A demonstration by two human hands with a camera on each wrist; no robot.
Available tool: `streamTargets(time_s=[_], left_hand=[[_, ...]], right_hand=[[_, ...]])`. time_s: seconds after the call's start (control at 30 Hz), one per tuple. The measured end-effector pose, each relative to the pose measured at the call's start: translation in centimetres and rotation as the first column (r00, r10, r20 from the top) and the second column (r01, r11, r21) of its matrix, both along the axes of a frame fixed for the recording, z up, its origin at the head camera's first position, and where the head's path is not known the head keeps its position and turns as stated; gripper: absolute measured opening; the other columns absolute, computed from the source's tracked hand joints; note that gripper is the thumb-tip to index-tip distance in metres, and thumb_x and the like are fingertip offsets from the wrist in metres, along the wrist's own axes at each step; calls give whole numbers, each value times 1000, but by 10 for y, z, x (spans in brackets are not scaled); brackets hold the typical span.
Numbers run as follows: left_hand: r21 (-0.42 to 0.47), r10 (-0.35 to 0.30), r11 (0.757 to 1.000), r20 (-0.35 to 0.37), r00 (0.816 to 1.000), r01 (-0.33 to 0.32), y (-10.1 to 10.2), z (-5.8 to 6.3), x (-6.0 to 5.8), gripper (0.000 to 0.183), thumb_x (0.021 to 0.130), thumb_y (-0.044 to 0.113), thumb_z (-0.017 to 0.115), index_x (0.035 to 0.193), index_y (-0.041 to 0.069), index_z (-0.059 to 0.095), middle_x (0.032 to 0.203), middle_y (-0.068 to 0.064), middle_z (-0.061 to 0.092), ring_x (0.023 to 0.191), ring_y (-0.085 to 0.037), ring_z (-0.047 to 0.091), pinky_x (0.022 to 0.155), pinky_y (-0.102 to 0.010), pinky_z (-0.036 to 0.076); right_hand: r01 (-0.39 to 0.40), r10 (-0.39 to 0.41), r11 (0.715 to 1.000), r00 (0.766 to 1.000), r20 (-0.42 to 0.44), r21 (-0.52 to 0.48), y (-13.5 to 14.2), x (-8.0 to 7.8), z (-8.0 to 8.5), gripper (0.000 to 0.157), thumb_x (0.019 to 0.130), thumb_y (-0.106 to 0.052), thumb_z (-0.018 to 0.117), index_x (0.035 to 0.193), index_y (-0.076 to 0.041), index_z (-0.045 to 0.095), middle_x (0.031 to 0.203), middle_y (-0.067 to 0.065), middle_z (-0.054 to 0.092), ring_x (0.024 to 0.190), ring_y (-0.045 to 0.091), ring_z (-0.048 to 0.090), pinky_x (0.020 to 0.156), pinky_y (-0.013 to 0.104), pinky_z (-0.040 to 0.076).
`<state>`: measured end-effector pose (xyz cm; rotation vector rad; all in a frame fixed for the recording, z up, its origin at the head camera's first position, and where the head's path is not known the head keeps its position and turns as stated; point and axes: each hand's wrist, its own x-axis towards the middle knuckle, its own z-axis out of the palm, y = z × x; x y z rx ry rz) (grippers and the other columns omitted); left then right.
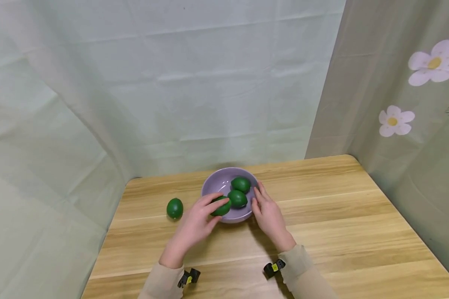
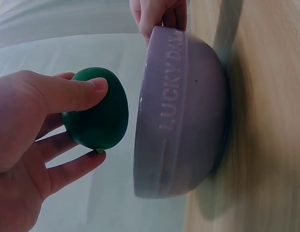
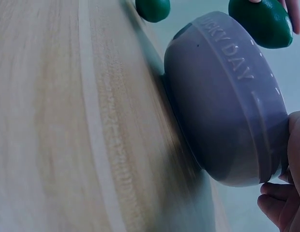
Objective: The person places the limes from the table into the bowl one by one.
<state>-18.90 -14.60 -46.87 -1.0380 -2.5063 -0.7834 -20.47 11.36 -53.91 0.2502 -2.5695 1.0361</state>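
Observation:
A purple bowl (image 1: 214,185) with "LUCKY DAY" lettering on its side stands on the wooden table. Two dark green limes, one farther back (image 1: 241,184) and one nearer (image 1: 237,199), lie inside it. My left hand (image 1: 194,220) pinches another lime (image 2: 96,113) between thumb and fingers, just above the bowl's near-left rim. On the bowl's right side, my right hand (image 1: 270,214) grips the rim, with the fingers partly hidden by the bowl in the right wrist view. A further lime (image 1: 174,208) rests on the table left of the bowl.
The wooden table (image 1: 340,232) reaches out to both sides and toward me. Pale curtains (image 1: 224,91) hang behind and beside it, with printed flowers on the right one. Each wrist wears a small black camera, one by the left sleeve (image 1: 189,278).

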Motion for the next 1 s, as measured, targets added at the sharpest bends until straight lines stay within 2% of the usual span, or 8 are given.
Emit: streamTargets(time_s=[0.27,0.7,1.0], left_hand=[[-36,-12,999,29,999,13,8,-4,-6,58,88,3,88,142,15,71,150,-9,61,136,-31,60,109,-48,55],[-120,26,993,102,994,-14,12,-3,-12,54,92,8,84,143,16,70,150,-8,61,136,-31,60,109,-52,54],[-125,39,992,101,994,-26,12,-3,-17,53,91,6,84,142,16,71,150,-10,62,135,-32,61,109,-52,54]], right_hand=[[-7,6,1000,1000,-12,-5,-1,0,-1,48,111,-19,58,153,5,52,169,16,35,147,35,47,116,49,45],[-7,7,1000,1000,-22,-3,-3,1,-2,48,110,-16,59,152,5,53,168,19,36,146,36,47,114,49,46],[-6,5,1000,998,-55,-4,-3,1,0,48,109,-14,61,151,9,53,166,22,38,144,40,50,113,53,48]])
